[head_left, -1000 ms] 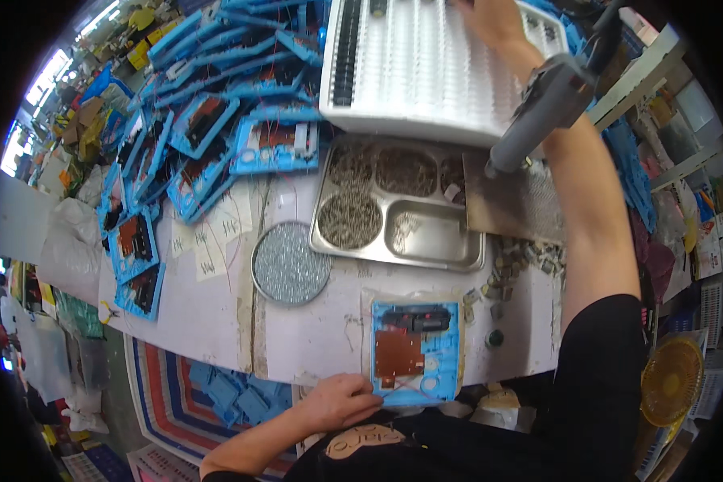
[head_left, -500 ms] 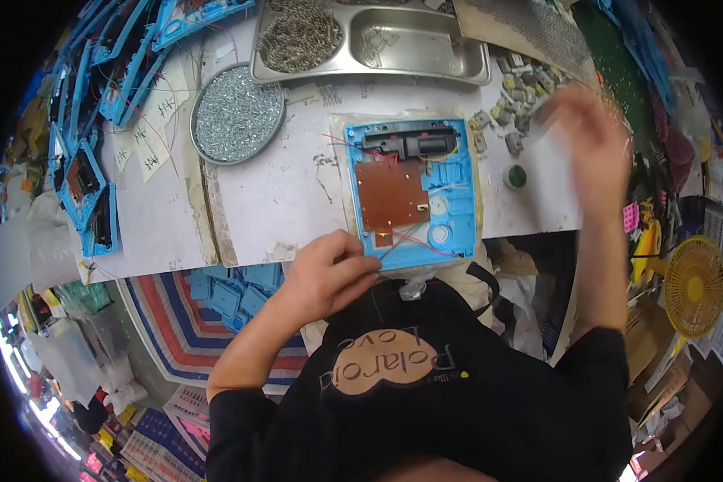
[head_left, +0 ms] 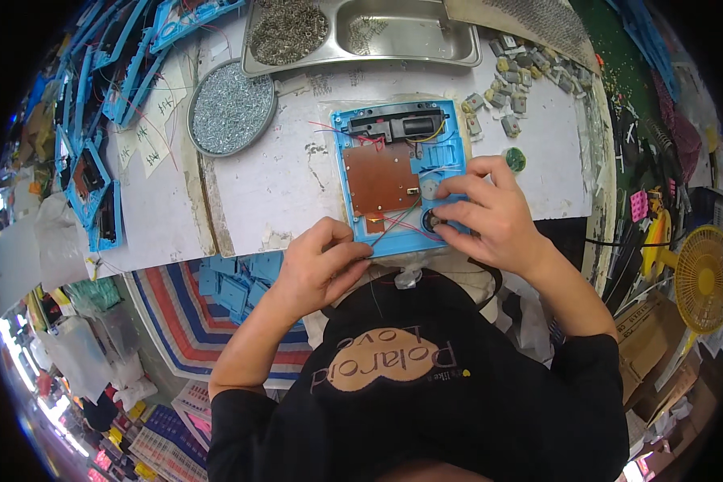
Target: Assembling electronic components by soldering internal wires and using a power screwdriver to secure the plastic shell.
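Observation:
A blue plastic casing (head_left: 406, 243) lies open on the table in front of me, with a brown circuit board (head_left: 380, 178) and a black module (head_left: 398, 126) inside it. My left hand (head_left: 317, 261) is at the casing's near left corner, thumb and fingertip pinched where a thin wire (head_left: 383, 234) ends. Over the near right part of the casing, my right hand (head_left: 490, 213) has its fingertips closed on a small dark round part (head_left: 431, 220), at the round seat there. The fingers partly cover this part, so its kind is unclear.
Loose grey block-shaped parts (head_left: 510, 124) and a small green round item (head_left: 515, 160) lie to the right. A round tray (head_left: 271, 112) of small metal pieces and a steel tray (head_left: 474, 60) of springs stand behind. More blue casings (head_left: 104, 201) are stacked left. A yellow fan (head_left: 701, 277) stands right.
My right hand has come from beside the grey parts down to the casing, and a dark round part now sits at its fingertips. The casing has shifted slightly left; my left hand stays at its corner.

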A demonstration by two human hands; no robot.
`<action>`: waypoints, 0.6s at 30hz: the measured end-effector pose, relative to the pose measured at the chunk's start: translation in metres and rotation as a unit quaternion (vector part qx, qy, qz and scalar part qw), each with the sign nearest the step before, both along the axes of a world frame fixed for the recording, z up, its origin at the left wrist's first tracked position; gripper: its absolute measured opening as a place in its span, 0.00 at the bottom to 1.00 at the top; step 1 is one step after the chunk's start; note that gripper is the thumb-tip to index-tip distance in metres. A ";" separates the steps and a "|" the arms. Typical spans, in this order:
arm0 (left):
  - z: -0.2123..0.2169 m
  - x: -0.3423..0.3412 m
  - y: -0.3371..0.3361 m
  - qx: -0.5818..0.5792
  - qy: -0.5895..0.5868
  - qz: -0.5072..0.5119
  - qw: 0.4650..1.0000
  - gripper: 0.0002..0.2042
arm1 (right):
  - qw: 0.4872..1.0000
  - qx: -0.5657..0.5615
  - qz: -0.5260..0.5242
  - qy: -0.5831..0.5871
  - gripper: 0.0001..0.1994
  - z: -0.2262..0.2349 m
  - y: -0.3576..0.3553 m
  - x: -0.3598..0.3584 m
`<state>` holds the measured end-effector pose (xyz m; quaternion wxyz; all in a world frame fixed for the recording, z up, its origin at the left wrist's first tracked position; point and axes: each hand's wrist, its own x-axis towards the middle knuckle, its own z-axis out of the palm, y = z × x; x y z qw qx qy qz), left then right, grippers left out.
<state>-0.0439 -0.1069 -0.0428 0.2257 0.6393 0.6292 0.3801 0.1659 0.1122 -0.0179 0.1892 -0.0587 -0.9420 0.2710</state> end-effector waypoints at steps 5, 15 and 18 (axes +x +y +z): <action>0.008 -0.002 0.002 -0.011 0.011 -0.013 1.000 0.13 | 0.999 -0.024 0.030 0.005 0.14 0.007 0.012 0.003; 0.037 -0.012 0.018 -0.066 0.088 -0.084 0.990 0.11 | 0.960 0.018 -0.269 -0.073 0.07 0.026 0.111 0.017; 0.042 -0.007 0.020 -0.081 0.116 -0.080 0.987 0.12 | 0.923 0.008 -0.357 -0.142 0.08 0.031 0.141 0.040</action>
